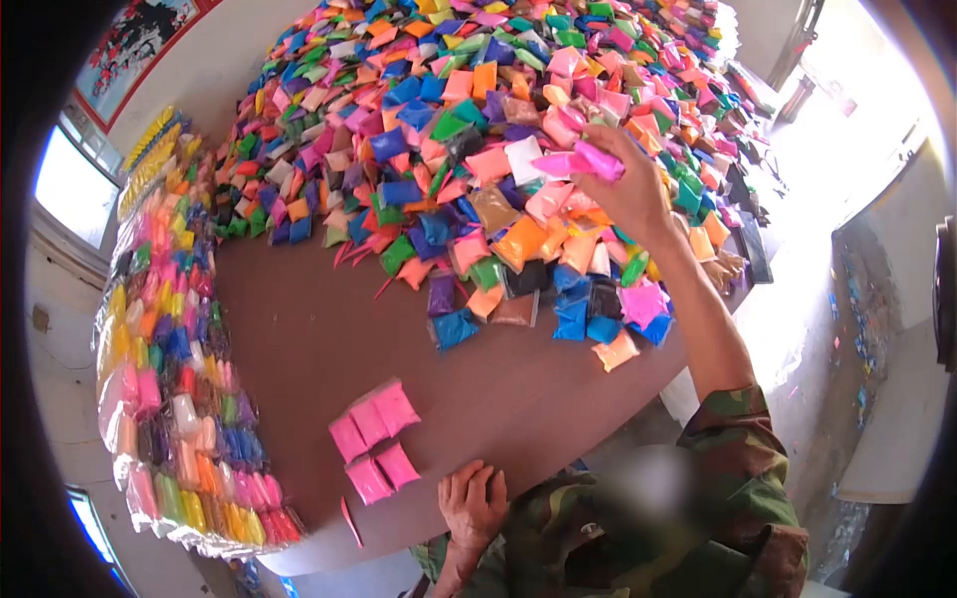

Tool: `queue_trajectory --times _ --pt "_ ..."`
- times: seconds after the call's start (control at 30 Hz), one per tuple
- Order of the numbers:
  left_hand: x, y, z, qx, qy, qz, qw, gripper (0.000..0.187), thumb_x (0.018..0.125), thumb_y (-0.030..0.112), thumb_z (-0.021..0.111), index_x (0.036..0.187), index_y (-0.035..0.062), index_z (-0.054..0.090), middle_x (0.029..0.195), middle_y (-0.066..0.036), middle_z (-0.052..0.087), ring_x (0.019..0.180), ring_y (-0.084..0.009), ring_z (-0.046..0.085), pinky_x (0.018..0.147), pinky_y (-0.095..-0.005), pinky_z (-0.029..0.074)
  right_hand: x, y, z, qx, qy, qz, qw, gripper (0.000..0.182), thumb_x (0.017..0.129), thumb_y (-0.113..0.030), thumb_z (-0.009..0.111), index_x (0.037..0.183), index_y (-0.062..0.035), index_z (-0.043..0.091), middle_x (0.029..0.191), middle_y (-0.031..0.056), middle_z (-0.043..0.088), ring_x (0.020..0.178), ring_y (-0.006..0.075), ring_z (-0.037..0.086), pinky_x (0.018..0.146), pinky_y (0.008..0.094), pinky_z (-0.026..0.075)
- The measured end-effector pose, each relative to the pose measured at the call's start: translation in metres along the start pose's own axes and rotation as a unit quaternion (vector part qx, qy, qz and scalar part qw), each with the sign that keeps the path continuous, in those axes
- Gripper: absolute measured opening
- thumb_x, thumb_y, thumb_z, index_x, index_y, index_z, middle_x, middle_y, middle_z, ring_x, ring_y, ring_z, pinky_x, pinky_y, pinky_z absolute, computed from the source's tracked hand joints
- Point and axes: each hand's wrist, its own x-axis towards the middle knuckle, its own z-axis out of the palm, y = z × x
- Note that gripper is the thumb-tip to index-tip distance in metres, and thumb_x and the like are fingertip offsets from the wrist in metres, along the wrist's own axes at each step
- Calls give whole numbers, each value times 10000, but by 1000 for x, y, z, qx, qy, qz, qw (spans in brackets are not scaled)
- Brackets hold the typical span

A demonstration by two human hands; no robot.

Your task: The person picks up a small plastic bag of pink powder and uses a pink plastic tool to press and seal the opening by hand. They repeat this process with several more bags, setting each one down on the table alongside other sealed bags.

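Over the big pile of colourful packets (399, 90), my right hand (618, 174) is closed on pink packets (598, 160). Near the table's front edge my left hand (473, 506) rests with its fingers curled; anything inside them is hidden. Several pink packets (375, 439) lie flat in two rows on the brown table (299, 329), up and to the left of my left hand. A thin pink tool or strip (351, 521) lies below those packets.
Bundled packets in clear wrapping (184, 399) line the table's left side. An orange packet (616, 351) sits near the front right edge. Scraps (862, 339) lie on the floor at the right. A framed picture (130, 50) hangs at the upper left.
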Motion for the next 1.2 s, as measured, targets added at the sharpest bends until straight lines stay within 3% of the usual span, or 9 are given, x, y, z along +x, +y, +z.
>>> queue_trajectory --times 0.1,0.13,0.23,0.37,0.57,0.8,1.1,1.2 --pt "2 2 -1 -8 8 3 1000 198 823 69 838 987 46 729 1105 -105 702 940 -339 661 829 -450 536 -35 -23 18 -62 0 -30 998 543 845 -161 863 1331 -84 634 1243 149 764 1205 327 715 999 431 558" --pt "2 2 -1 -10 12 5 1000 198 824 68 838 987 44 728 1106 -107 702 942 -340 661 830 -449 536 -43 -24 21 -138 11 -84 987 516 829 -183 869 1286 -91 647 1192 139 776 1122 355 732 934 454 570" --pt "1 1 0 -14 19 9 1000 199 826 69 840 986 41 726 1102 -112 705 942 -337 666 827 -445 537 -72 -41 29 -141 -5 -81 987 509 828 -215 873 1272 -101 652 1176 133 781 1092 350 736 946 466 552" --pt "0 1 -1 -19 25 13 999 199 838 76 837 996 38 722 1100 -110 706 950 -330 672 830 -441 537 -106 -43 43 -7 -52 23 998 510 791 -178 894 1236 -90 659 1122 128 781 1052 358 738 926 449 550" --pt "-1 1 -1 -22 30 15 999 195 855 84 830 1006 35 717 1095 -112 706 953 -326 674 834 -440 534 -156 -60 56 -41 -120 63 990 415 785 -164 900 1123 -59 683 1041 156 751 965 381 729 829 422 562" --pt "-1 1 1 -25 41 19 999 183 855 62 820 996 22 711 1081 -127 714 935 -338 674 828 -436 538 -185 -60 55 -105 -139 70 982 430 815 -190 871 1202 -81 718 1108 137 746 960 373 733 842 439 578" --pt "-3 2 2 -23 54 17 998 177 861 73 819 994 27 713 1088 -130 716 941 -340 675 830 -441 540 -199 -62 51 -203 -93 -71 972 320 815 -142 838 1130 -137 781 1297 33 691 1192 302 656 940 454 548" --pt "-3 3 2 -23 55 17 998 174 862 72 818 992 24 711 1072 -133 718 929 -348 675 836 -442 540 -206 -69 54 -240 -92 -134 957 262 808 -152 841 1054 -128 755 1201 24 710 1188 275 645 957 462 542"
